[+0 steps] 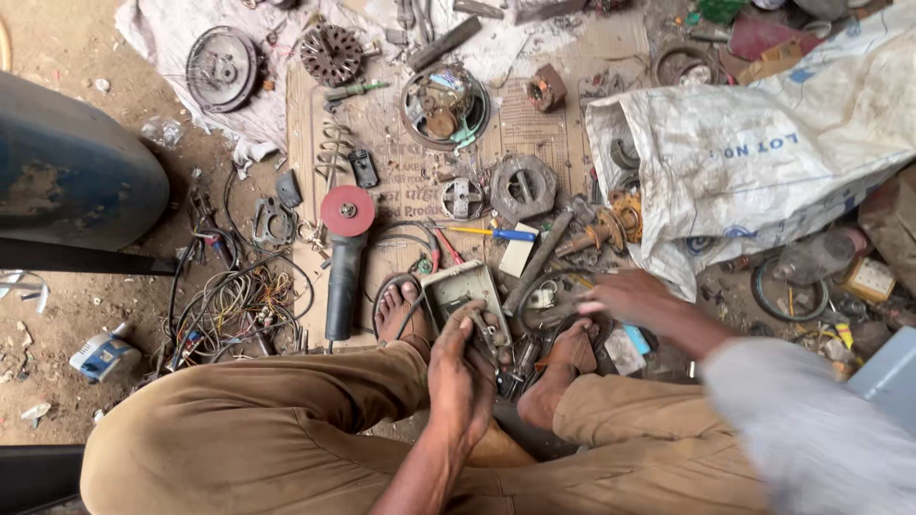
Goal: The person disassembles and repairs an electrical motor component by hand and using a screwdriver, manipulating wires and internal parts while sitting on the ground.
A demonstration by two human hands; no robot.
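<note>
Left hand (463,367) curled, fingers closed over near end of grey rectangular metal casing (465,291), which rests on floor between two bare feet, just off near edge of flattened brown cardboard sheet (401,172). Right hand (625,298) blurred, hovering above small metal parts right of casing; fingers seem loosely spread, grip cannot be told. One black angle grinder with red disc (345,253) lies left of casing. One yellow-and-blue screwdriver (491,232) beyond it. One white woven sack (763,143) at cardboard's right edge. One tangle of wires (234,305) far left.
</note>
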